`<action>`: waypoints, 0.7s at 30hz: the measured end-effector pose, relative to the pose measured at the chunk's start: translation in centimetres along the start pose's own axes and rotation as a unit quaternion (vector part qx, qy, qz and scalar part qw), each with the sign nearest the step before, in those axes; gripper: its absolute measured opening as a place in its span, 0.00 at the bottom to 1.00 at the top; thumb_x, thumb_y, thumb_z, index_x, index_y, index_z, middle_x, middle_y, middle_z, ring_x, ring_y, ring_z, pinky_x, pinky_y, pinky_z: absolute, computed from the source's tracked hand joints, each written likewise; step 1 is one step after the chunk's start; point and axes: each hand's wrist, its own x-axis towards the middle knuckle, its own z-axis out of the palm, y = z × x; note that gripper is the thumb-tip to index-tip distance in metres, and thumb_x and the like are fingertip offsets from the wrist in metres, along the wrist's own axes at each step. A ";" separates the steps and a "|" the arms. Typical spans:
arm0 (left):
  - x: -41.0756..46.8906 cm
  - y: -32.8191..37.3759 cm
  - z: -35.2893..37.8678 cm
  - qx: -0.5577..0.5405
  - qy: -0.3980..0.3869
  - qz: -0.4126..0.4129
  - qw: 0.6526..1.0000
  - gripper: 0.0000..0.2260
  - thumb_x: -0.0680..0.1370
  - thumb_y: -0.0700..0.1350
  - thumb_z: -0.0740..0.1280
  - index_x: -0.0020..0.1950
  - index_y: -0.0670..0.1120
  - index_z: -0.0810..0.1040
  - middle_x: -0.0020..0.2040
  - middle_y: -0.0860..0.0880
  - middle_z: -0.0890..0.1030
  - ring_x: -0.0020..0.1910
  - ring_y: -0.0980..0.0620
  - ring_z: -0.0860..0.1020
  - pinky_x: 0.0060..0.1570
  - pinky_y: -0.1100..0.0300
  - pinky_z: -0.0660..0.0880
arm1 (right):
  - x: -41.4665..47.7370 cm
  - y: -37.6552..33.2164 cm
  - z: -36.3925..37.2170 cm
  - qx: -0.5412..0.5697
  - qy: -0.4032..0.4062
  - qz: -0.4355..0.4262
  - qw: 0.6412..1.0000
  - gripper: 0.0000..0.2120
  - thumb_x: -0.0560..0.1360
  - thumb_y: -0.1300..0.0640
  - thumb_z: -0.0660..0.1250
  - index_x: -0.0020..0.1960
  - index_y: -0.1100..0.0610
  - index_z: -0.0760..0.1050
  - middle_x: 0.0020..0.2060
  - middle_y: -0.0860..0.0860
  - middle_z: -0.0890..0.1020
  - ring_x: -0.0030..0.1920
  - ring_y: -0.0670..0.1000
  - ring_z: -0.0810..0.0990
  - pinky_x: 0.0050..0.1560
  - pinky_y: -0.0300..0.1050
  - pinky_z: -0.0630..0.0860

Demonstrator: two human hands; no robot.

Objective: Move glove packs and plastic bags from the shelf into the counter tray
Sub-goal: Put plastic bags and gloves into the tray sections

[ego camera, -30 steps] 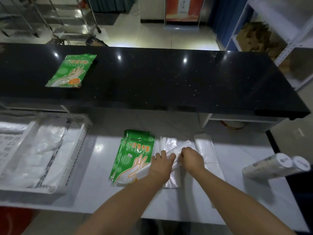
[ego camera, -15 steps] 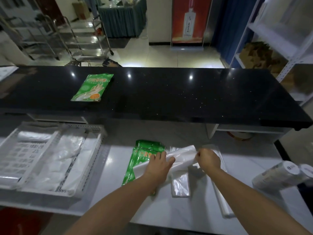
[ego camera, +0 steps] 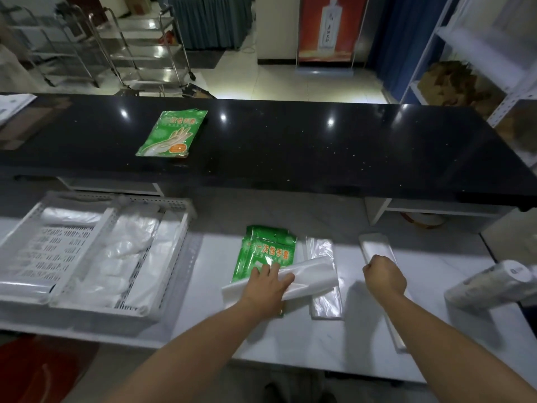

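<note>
The left hand (ego camera: 266, 286) grips a soft, milky-white pack of plastic bags (ego camera: 313, 274), a long floppy slab lying across the glossy green glove packs (ego camera: 270, 248) on the smooth white counter (ego camera: 348, 338). The right hand (ego camera: 383, 279) is curled into a fist with nothing seen in it. The perforated white tray (ego camera: 174, 203) sits well to the left.

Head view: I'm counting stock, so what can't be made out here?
All in the head view:
- Glove packs: stack count, covered by left hand and bag bundle.
- Right hand: whether its grip holds anything; only its back shows.
- Roll: label blurred, end cut by right edge.
- Tray: left part cut by left edge.
</note>
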 end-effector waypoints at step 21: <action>-5.7 1.5 0.8 -0.002 -0.027 -0.096 0.995 0.34 0.81 0.38 0.59 0.82 0.50 0.44 0.79 0.36 0.53 0.78 0.35 0.54 0.74 0.36 0.55 | -9.4 -3.8 1.5 0.023 0.021 -0.330 0.943 0.08 0.77 0.56 0.61 0.41 0.55 0.76 0.41 0.50 0.78 0.43 0.54 0.77 0.34 0.45 0.66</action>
